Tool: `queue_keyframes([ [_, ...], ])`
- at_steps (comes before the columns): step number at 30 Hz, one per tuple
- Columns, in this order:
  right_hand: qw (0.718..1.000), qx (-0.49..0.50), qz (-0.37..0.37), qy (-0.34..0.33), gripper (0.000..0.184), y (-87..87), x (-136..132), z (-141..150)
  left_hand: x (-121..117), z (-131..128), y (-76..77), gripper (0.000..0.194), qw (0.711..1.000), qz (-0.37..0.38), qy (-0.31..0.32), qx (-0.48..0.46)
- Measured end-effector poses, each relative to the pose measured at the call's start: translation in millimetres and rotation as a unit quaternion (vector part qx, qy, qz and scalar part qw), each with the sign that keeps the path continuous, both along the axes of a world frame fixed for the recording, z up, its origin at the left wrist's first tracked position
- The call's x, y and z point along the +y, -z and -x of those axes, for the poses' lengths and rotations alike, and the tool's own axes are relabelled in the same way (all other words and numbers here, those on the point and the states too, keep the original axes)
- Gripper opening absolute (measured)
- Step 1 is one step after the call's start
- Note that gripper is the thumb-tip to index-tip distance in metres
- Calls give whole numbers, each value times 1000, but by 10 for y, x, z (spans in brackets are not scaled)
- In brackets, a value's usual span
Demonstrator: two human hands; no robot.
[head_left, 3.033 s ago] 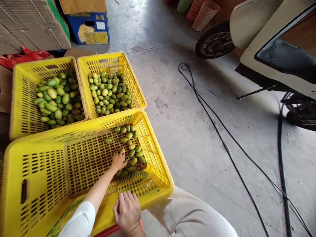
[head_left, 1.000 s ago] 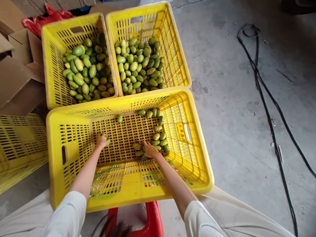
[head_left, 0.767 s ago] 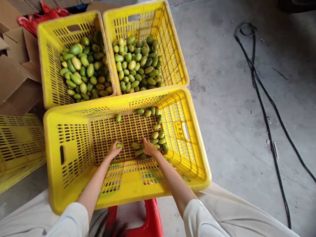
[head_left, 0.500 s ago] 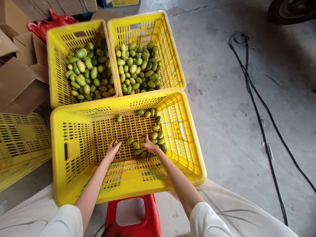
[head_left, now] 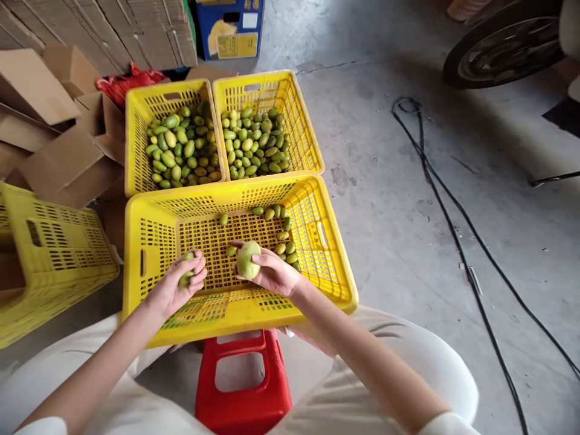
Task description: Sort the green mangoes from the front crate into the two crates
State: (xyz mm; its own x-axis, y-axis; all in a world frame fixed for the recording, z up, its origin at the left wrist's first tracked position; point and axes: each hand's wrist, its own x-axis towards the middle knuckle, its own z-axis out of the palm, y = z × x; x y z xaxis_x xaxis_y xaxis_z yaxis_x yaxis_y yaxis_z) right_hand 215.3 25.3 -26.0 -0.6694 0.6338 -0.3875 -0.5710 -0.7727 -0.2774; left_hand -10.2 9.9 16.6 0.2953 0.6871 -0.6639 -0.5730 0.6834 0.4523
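My right hand (head_left: 274, 272) is raised above the near yellow crate (head_left: 240, 329), its fingers and thumb round a pale green oval fruit (head_left: 248, 261). At the crate's left side my left hand (head_left: 176, 284) is closed on green fruit (head_left: 185, 280), and a second piece seems to show between its fingers. Inside the crate, several small green and yellowish fruits (head_left: 277, 211) lie along the right end. One fruit (head_left: 223, 219) lies alone near the back wall, and another small fruit (head_left: 231, 251) shows just left of my right hand. My right hand hides part of the crate floor.
Behind stand two yellow crates (head_left: 317, 158) (head_left: 131, 139) of similar fruit. A red stool (head_left: 244, 405) is under the near crate. Cardboard boxes (head_left: 67, 163) and another yellow crate (head_left: 58, 266) are at left. A black cable (head_left: 453, 238) and a wheel (head_left: 502, 45) are at right.
Both hands have risen from the crate floor towards me, each with fruit in it; the left has also shifted left. My view has tilted up, showing more boxes and the wheel.
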Motion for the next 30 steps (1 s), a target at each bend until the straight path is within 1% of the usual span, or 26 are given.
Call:
queue_keyframes([
  [2, 1000, -16, 2, 18, 33, -167, -109, 0, -74, 13, -72, 22, 999, 10, 19, 28],
  [3, 999, -28, 0, 31, 29, -223, -161, 2, -103, 4, -74, 22, 999, 15, 23, 41],
  [5, 997, -59, -6, 57, 25, -276, -248, 13, -137, -35, -38, 26, 998, 28, 15, 57],
  [7, 992, -97, -1, 80, 24, -265, -301, 27, -143, -84, 14, 32, 997, 50, 1, 60],
  [10, 986, -125, 52, 95, 27, -205, -301, 41, -119, -136, 52, 38, 995, 80, -5, 52],
  [11, 985, -121, 72, 96, 29, -192, -283, 41, -107, -145, 50, 37, 995, 86, -13, 48],
  [13, 987, -95, 97, 89, 31, -192, -234, 32, -83, -154, 37, 26, 994, 91, -37, 39],
  [15, 990, -70, 91, 84, 26, -216, -184, 17, -63, -157, 28, 15, 995, 78, -50, 32],
  [17, 992, -71, 66, 82, 22, -242, -150, 2, -51, -154, 37, 10, 999, 35, -32, 21],
  [19, 991, -91, 37, 94, 21, -249, -136, -9, -45, -140, 65, 12, 1000, -17, -4, 6],
  [21, 990, -95, 21, 102, 24, -225, -137, -17, -44, -118, 108, 17, 999, -46, 9, -3],
  [22, 991, -86, 24, 98, 24, -200, -140, -22, -45, -106, 132, 19, 999, -47, 12, -1],
  [24, 994, -56, 55, 81, 22, -127, -140, -35, -48, -89, 175, 17, 999, -32, 12, 10],
  [26, 991, -38, 103, 77, 19, -36, -128, -54, -51, -87, 197, 14, 1000, -12, 8, 15],
  [28, 983, -40, 144, 109, 20, 46, -101, -77, -50, -103, 184, 19, 1000, 6, -8, 5],
  [30, 974, -53, 155, 157, 18, 95, -65, -100, -42, -127, 138, 20, 999, 33, -38, -10],
])
